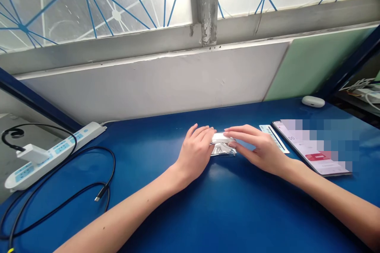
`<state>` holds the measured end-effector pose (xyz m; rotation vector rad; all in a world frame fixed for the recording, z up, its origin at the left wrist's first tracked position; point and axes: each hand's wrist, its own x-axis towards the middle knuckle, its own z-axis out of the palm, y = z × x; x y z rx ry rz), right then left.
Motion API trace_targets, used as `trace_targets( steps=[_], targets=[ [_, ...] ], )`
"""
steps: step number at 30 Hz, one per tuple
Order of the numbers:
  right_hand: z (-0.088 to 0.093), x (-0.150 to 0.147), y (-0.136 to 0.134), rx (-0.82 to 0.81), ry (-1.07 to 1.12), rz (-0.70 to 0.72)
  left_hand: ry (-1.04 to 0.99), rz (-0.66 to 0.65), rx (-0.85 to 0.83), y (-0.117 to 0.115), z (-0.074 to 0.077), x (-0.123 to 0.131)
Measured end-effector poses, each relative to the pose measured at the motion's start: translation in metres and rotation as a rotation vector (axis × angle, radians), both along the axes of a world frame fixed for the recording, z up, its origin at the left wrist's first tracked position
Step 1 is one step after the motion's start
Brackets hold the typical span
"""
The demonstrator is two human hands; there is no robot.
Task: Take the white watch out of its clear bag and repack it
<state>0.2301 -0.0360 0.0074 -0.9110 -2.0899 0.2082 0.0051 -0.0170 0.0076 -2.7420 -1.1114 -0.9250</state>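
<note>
The blue tabletop (225, 213) filled the lower part of my view. With my dial centred on the work, I had a white power strip (63, 148) at nine o'clock and a loose black cable (102, 191) at eight. A phone (297, 142) with a lit, partly blurred screen lay at three. The right hand (264, 144) had its fingers pinching the three o'clock end of a white piece (220, 138). The left hand (197, 146) had its fingers laid over the nine o'clock end; I couldn't tell whether they gripped it. A label card (274, 139) lay just beside the phone, and a silver wrapper (221, 149) showed at six o'clock, right below the white piece. A rounded white case (313, 101) sat at two.
</note>
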Motion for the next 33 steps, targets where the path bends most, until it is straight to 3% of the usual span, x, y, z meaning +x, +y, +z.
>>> trace_targets(
  steps=[4, 10, 14, 21, 33],
  targets=[
    [-0.008, 0.003, 0.002, 0.008, -0.051, 0.031, -0.021, 0.021, 0.076, 0.001, -0.004, 0.001],
    [-0.008, 0.0, -0.004, -0.024, 0.073, 0.064, -0.026, 0.003, 0.096, 0.003, -0.007, 0.002],
    [-0.004, 0.003, -0.002, -0.034, 0.049, 0.054, 0.026, 0.012, -0.011, 0.004, -0.008, 0.001],
    [0.003, 0.024, 0.008, 0.108, -0.093, 0.001, 0.173, 0.009, -0.351, 0.004, -0.009, -0.005],
    [-0.005, 0.047, 0.023, -0.102, -0.282, -0.009, 0.079, -0.083, -0.302, 0.009, -0.008, -0.007]
  ],
)
